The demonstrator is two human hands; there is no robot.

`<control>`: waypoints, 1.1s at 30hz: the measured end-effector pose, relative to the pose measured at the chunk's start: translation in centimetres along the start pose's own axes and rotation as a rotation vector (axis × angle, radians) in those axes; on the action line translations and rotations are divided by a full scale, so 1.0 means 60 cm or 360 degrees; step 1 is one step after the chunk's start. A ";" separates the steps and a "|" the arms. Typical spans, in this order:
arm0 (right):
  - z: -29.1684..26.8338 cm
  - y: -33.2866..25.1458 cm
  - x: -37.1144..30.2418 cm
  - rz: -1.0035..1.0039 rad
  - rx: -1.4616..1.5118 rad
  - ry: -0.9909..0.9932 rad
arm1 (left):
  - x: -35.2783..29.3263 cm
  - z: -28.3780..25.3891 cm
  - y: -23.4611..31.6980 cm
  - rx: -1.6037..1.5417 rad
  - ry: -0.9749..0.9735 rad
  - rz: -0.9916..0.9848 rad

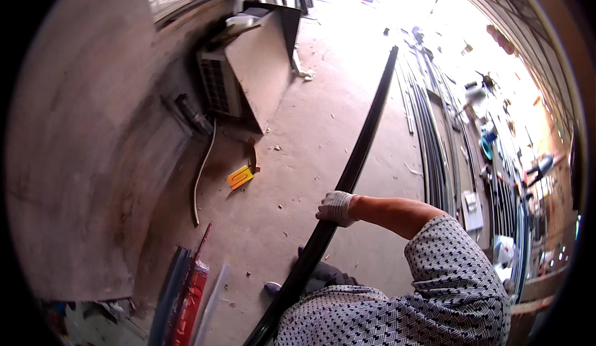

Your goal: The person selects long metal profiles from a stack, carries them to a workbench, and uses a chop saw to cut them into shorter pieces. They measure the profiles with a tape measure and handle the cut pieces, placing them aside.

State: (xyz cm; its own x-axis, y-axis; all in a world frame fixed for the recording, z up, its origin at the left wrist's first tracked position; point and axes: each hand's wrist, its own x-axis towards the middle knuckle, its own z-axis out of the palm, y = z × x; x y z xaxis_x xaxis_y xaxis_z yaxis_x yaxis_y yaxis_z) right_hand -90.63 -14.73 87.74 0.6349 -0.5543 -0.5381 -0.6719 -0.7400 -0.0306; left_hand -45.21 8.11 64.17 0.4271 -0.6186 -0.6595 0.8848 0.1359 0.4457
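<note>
A long black metal profile (363, 141) slants across the view, from the lower edge up to the far middle. My right hand (337, 209), in a pale knitted glove, is closed over it around its middle, with the fingers wrapped over the far side. My bent right forearm reaches in from the right, out of a patterned short sleeve. The near end of the profile runs along my body and out of view at the bottom. My left hand does not show.
Several long dark profiles (434, 153) lie along the floor on the right. At the left, a boxy unit with a leaning board (257, 66) stands against the wall. A yellow box (239, 177), a hose (203, 169) and a red-wrapped strip (191, 305) lie nearer.
</note>
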 end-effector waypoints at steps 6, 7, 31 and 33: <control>0.032 0.069 -0.028 -0.0175 -0.0166 0.0223 | 0.019 0.163 -0.098 0.0283 -0.0177 -0.0290; 0.022 0.081 -0.043 -0.0123 -0.0217 0.0210 | 0.013 0.184 -0.119 0.0321 -0.0206 -0.0325; 0.130 0.739 -0.205 0.0070 -0.0306 0.0907 | -0.100 0.658 -0.830 0.0863 -0.0505 -0.0766; 0.120 0.804 -0.203 0.0066 -0.0342 0.0872 | -0.089 0.694 -0.891 0.0864 -0.0505 -0.0777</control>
State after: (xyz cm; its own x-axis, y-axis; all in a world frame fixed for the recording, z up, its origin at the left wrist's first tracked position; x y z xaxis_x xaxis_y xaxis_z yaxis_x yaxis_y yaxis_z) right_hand -133.50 -40.92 86.74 0.7527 -0.6581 -0.0196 -0.6444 -0.7425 0.1832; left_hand -102.54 -28.08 69.06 -0.1309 -0.7130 -0.6889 0.7094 -0.5528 0.4373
